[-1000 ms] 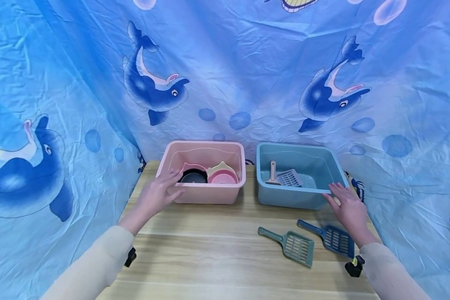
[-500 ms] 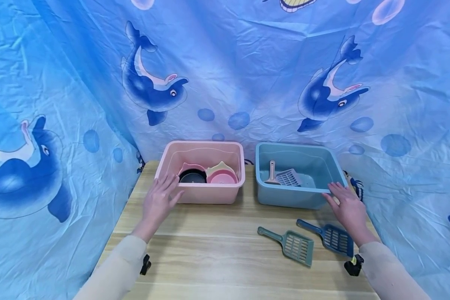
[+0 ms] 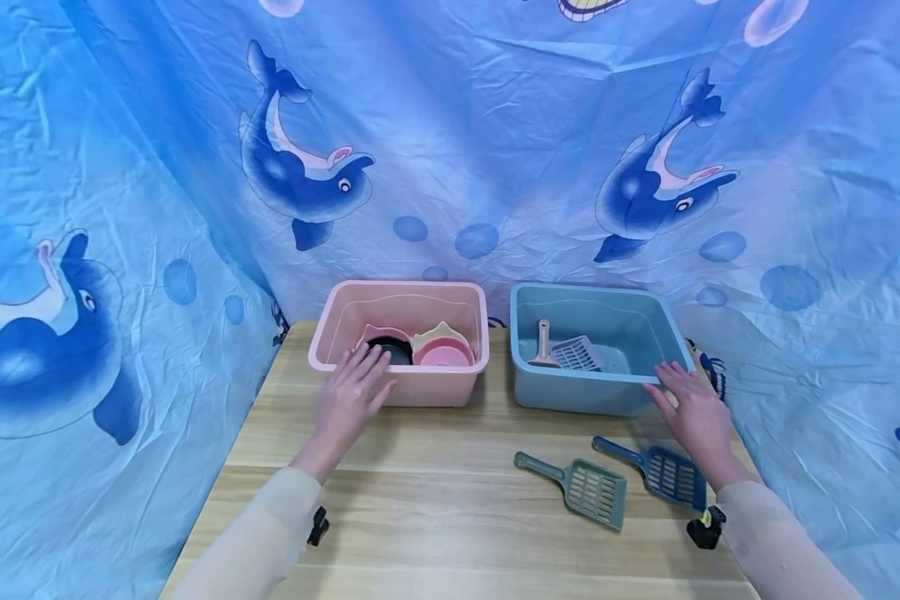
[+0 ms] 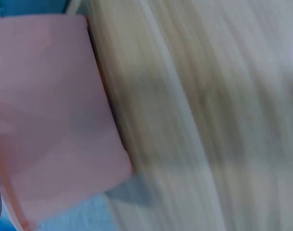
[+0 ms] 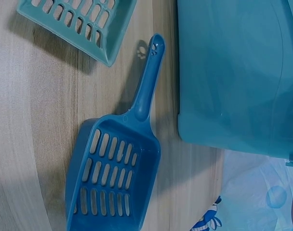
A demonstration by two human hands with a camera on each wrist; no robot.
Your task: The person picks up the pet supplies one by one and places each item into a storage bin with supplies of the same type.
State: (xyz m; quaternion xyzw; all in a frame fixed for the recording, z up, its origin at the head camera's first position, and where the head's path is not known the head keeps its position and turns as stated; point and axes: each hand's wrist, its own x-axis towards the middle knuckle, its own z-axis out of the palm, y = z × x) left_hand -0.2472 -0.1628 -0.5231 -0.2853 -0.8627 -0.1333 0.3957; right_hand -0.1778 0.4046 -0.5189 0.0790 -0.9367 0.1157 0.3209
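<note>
My left hand (image 3: 347, 398) is at the front rim of a pink bin (image 3: 427, 390), its spread fingers reaching over the edge near a black bowl (image 3: 400, 351). Also in that bin lie a pink bowl (image 3: 446, 356) and a cream one with pointed ears (image 3: 442, 330). My right hand (image 3: 694, 417) rests on the front right rim of a blue bin (image 3: 585, 393), fingers extended. Inside it are a beige-handled scoop (image 3: 543, 340) and a pale lilac slotted scoop (image 3: 576, 353). The left wrist view is blurred and shows the pink bin's wall (image 4: 50, 115).
Two slotted litter scoops lie on the wooden table (image 3: 420, 508) before the blue bin: a green one (image 3: 596, 493) and a dark blue one (image 5: 146, 96) nearer my right forearm. A dolphin-printed curtain (image 3: 450, 167) hangs behind both bins and along the sides.
My left hand has moved rightward along the pink bin's front rim, its fingers now over the black bowl's left part. My right hand has stayed at the blue bin.
</note>
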